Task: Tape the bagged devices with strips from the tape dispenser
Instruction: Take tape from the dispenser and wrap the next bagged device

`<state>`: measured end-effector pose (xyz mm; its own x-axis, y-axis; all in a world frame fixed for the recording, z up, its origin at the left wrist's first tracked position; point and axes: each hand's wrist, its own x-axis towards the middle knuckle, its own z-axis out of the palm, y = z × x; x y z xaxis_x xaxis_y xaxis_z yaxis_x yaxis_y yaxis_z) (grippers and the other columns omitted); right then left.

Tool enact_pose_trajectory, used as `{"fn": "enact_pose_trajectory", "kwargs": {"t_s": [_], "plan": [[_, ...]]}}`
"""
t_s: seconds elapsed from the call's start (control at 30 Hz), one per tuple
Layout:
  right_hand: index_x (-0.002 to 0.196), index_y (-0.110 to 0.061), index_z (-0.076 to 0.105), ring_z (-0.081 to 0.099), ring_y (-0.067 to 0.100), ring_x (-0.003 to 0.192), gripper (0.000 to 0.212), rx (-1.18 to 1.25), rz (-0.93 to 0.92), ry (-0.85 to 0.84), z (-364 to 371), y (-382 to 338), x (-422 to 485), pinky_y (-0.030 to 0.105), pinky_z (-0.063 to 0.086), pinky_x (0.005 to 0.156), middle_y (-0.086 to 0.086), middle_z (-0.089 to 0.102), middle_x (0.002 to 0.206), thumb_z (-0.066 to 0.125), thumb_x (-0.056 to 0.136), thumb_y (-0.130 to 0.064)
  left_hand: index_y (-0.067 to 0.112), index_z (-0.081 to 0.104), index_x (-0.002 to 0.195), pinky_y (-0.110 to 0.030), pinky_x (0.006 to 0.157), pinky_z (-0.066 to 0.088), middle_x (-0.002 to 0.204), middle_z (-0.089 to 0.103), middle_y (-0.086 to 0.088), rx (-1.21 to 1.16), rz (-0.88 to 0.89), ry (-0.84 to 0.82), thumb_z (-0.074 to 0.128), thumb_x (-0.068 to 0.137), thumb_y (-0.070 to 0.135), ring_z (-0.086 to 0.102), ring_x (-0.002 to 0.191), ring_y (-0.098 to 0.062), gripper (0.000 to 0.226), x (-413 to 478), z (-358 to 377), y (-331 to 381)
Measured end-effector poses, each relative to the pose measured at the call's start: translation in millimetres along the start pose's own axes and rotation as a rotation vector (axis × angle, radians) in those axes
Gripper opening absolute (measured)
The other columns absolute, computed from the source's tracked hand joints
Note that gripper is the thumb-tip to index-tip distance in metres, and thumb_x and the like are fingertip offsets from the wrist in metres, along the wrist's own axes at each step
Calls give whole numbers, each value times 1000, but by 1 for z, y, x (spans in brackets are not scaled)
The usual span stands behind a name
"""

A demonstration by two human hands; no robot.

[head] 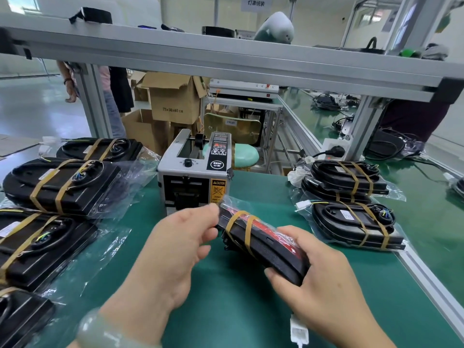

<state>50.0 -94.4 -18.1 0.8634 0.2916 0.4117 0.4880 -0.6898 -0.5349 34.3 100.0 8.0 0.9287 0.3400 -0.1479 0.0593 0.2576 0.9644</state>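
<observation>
On the green counter (238, 310), I hold one bagged device (261, 244) tilted above the surface, just in front of the tape dispenser (193, 172). My right hand (319, 280) curls its fingers round the near end; my left hand (180, 247) pinches the far end, where the clear bag bunches (two tan strips band the middle). Taped devices (62, 184) lie in rows at left; a stack (351, 182) of others sits at right. A white connector (298, 330) hangs beneath my right wrist.

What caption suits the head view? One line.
Before the tape dispenser, left hand and right hand hold a bagged device.
</observation>
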Motion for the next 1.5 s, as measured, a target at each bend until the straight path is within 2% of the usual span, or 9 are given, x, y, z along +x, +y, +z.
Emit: {"fn": "enact_pose_trajectory", "kwargs": {"t_s": [0.13,0.2,0.43,0.8,1.03,1.17,1.3,1.4,1.5], "plan": [[107,-45,45,59,6,79,51,-25,-15,20,2,-6,-1,26,51,68,-23,61,93,64,60,-46,28,77,68,-19,94,28,80,62,43,147,220,-32,69,79,27,42,110,26,14,-20,11,-13],[105,-41,49,58,7,77,47,-31,-21,25,3,-8,-1,28,51,67,-21,62,90,64,61,-45,28,77,69,-15,95,23,81,54,54,198,243,-34,69,78,28,27,118,30,12,-21,14,-21],[100,-39,53,55,6,77,40,-62,-37,34,7,-12,-2,18,46,62,-20,61,86,57,63,-51,30,77,68,-9,88,24,77,55,53,242,230,-89,66,86,20,21,110,40,24,-23,24,-31],[101,-42,48,55,6,77,41,-71,-49,78,10,-12,-3,17,47,59,-22,60,90,58,62,-51,28,78,67,-8,89,23,79,53,54,216,218,-74,67,85,22,18,120,34,22,-22,28,-33],[102,-40,54,57,4,84,44,45,-59,67,11,-4,-1,19,46,69,-20,61,92,53,68,-67,23,78,67,-12,92,25,87,61,45,112,199,-102,66,86,20,24,119,33,22,-21,27,-35],[90,-31,54,54,8,83,27,230,9,233,20,2,0,20,40,70,-15,57,84,41,81,-53,21,75,60,-19,100,26,89,61,47,97,193,-142,65,87,19,23,122,32,29,-22,29,-33],[75,-25,53,50,10,61,13,438,110,319,25,5,3,15,37,57,-10,55,66,53,78,-38,21,65,44,-33,114,26,119,66,16,73,165,-165,65,86,17,28,124,26,42,-21,31,-30],[71,-24,56,52,1,60,11,529,121,297,28,5,6,9,39,57,-16,60,67,57,82,-28,21,66,46,-36,115,28,107,69,19,83,153,-179,65,87,17,29,124,25,41,-20,32,-29],[71,-25,59,50,-1,55,14,519,156,341,29,6,8,7,38,53,-18,59,62,58,82,-33,20,71,56,-39,114,31,115,62,23,82,134,-180,65,87,17,31,125,23,32,-17,30,-30]]}}
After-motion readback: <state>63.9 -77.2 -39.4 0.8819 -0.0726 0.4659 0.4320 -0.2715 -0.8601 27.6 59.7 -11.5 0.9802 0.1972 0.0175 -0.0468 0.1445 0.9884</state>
